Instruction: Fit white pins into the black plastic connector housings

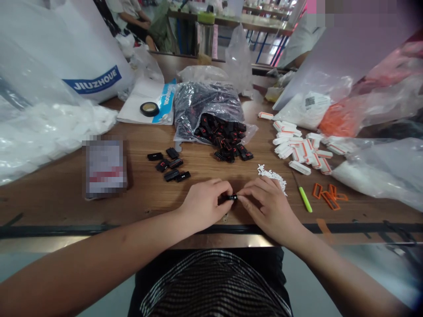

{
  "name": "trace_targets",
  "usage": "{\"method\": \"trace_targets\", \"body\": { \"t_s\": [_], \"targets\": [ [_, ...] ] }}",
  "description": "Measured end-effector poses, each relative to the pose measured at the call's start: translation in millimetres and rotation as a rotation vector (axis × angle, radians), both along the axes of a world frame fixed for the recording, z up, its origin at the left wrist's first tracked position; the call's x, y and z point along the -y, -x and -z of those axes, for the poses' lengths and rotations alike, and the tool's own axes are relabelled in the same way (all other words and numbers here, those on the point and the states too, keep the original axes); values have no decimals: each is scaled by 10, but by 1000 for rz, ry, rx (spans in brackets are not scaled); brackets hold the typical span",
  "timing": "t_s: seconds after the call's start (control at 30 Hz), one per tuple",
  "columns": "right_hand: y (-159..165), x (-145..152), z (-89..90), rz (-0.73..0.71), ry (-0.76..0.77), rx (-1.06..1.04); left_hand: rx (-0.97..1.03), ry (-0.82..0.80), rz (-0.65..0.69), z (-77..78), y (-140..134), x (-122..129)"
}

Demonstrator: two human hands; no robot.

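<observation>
My left hand (206, 200) is closed, its thumb and index finger pinching a small black plastic part (231, 197) just above the table near its front edge. The fingertips of my right hand (269, 207) are pinched together at the right end of that part. A tiny white spot shows there; whether it is a separate piece I cannot tell. Right behind my right hand lies a pile of small white plastic pieces (276, 178). Several similar black parts (172, 165) lie on the table to the left, some with white spots.
A clear bag (208, 99) spills black parts at the back. On the right are white casings with orange edging (299, 147), a green-handled pick (305, 199) and orange frames (330, 198). Black tape (149, 109) lies on papers. Large bags (49, 127) fill the left.
</observation>
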State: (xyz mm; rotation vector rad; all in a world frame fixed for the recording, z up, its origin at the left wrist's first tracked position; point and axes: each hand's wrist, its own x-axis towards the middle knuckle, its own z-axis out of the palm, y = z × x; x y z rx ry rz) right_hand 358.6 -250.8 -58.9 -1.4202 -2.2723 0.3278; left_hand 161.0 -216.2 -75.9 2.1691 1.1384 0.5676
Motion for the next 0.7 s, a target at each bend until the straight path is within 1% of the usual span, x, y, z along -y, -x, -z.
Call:
{"method": "trace_targets", "body": {
  "t_s": [0.27,0.43,0.63,0.7],
  "targets": [
    [50,6,-20,-8,-74,61,-9,4,0,6,-2,-3],
    [33,38,4,-50,-207,151,14,-7,-1,30,-1,-3],
    [-46,69,47,-27,-227,74,26,-2,-6,27,-8,-3],
    [-57,72,52,-39,-236,85,33,-7,-10,21,-10,-3]
  ]
}}
